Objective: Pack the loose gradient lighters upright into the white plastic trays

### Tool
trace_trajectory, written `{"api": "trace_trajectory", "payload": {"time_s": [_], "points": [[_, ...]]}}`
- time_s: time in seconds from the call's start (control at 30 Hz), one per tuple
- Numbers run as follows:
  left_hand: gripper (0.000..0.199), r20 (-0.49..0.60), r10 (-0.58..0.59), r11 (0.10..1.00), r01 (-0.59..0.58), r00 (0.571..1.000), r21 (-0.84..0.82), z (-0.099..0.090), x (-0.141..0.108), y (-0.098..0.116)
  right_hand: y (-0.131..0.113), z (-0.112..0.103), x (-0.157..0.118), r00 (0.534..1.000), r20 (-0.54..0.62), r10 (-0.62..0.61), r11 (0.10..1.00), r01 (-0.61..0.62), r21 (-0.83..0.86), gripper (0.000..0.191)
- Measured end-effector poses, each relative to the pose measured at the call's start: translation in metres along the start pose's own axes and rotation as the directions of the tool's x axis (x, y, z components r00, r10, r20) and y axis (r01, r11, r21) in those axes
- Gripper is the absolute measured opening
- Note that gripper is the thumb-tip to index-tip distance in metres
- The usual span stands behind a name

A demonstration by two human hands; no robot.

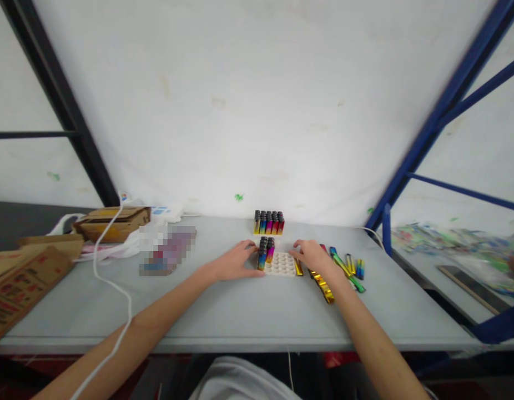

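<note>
A white tray with round holes point(281, 264) lies on the table between my hands. Along its left side stand several upright lighters point(262, 255) in shiny blue, gold and magenta. My left hand point(238, 261) rests at the tray's left end, thumb and fingers apart around the edge beside these lighters. My right hand point(313, 256) hovers at the tray's right end, its thumb and fingertips apart with nothing visible between them. Below it a gold lighter point(298, 267) lies by the tray. More loose gold lighters point(322, 286) lie under my right wrist, partly hidden.
A block of upright lighters point(268, 222) stands near the wall. Green, gold and blue lighters point(348, 268) lie at right. Cardboard boxes point(32, 278) and a white cable point(111, 283) are at left. A blue metal frame point(432, 133) rises at right, with a phone point(473, 289) beyond it.
</note>
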State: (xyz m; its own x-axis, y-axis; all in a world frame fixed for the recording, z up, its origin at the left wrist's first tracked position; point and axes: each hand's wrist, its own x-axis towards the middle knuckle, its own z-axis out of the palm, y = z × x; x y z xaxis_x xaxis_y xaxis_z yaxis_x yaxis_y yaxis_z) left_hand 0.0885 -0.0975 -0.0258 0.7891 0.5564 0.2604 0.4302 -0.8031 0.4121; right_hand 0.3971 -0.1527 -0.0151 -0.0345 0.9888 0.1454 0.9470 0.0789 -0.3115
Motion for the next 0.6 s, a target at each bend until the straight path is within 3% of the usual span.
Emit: {"api": "trace_trajectory", "payload": {"time_s": [0.27, 0.47, 0.6], "points": [[0.07, -0.014, 0.015, 1.0, -0.015, 1.0, 0.0, 0.002, 0.001, -0.003, 0.008, -0.006, 0.001, 0.999, 0.049, -0.013, 0.958, -0.002, 0.285, 0.028], [0.071, -0.012, 0.0, 1.0, 0.0, 1.0, -0.008, 0.002, 0.001, 0.0, 0.013, -0.002, 0.005, 0.996, -0.083, 0.033, 0.909, 0.005, 0.418, 0.021], [0.071, 0.0, -0.007, 1.0, 0.007, 1.0, -0.002, 0.001, 0.002, 0.002, 0.002, 0.005, 0.009, 0.989, -0.106, 0.099, 0.737, -0.002, 0.676, 0.038]]}}
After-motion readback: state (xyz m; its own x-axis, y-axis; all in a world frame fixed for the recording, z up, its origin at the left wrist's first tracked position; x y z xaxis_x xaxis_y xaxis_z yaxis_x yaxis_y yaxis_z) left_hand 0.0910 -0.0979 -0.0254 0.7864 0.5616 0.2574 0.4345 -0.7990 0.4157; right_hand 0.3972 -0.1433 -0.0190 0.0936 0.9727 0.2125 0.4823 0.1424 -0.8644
